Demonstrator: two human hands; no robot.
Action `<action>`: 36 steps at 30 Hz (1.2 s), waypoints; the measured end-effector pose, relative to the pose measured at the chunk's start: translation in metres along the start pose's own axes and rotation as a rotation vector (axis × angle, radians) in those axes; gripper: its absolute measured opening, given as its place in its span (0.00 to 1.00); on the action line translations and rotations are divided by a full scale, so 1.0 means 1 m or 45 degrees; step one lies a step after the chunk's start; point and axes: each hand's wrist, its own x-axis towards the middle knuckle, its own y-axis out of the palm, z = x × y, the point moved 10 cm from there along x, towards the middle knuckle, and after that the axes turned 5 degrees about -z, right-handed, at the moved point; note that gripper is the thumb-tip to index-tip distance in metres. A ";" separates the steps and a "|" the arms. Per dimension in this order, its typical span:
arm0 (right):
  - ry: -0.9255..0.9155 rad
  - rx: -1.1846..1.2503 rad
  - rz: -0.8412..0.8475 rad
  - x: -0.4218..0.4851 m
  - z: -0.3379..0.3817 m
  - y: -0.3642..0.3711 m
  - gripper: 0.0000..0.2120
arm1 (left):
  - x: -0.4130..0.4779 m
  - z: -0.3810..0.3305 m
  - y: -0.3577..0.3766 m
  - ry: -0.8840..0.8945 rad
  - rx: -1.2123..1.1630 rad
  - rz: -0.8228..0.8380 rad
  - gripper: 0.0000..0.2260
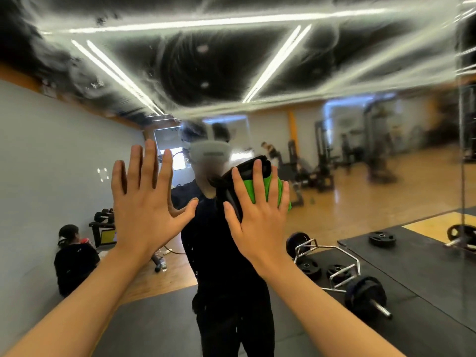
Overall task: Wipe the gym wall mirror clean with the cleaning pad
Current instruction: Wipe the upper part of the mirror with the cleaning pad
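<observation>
The wall mirror [257, 60] fills the view; its upper part is covered with smeared white streaks and swirls. My right hand [257, 217] presses a green cleaning pad [262, 188] with a black backing flat against the glass, fingers straight and spread over it. My left hand [146, 202] lies flat on the mirror to the left of the pad, fingers spread, holding nothing. The pad is partly hidden by my right fingers.
The mirror reflects a gym: a barbell and weight plates [342, 274] on black mats at the right, machines at the back, a seated person [72, 256] at the lower left beside a dumbbell rack. A vertical mirror seam [462, 150] runs near the right edge.
</observation>
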 end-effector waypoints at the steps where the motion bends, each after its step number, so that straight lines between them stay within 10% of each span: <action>1: 0.004 -0.002 -0.013 0.000 -0.002 0.000 0.31 | 0.001 0.000 0.000 0.000 -0.013 0.016 0.46; 31: 0.363 -0.100 -0.053 -0.009 0.023 0.005 0.30 | -0.090 0.196 -0.023 0.053 -0.001 0.069 0.44; 36: -0.119 -0.080 0.132 -0.043 0.125 0.032 0.28 | -0.092 0.197 -0.021 0.073 0.006 0.051 0.44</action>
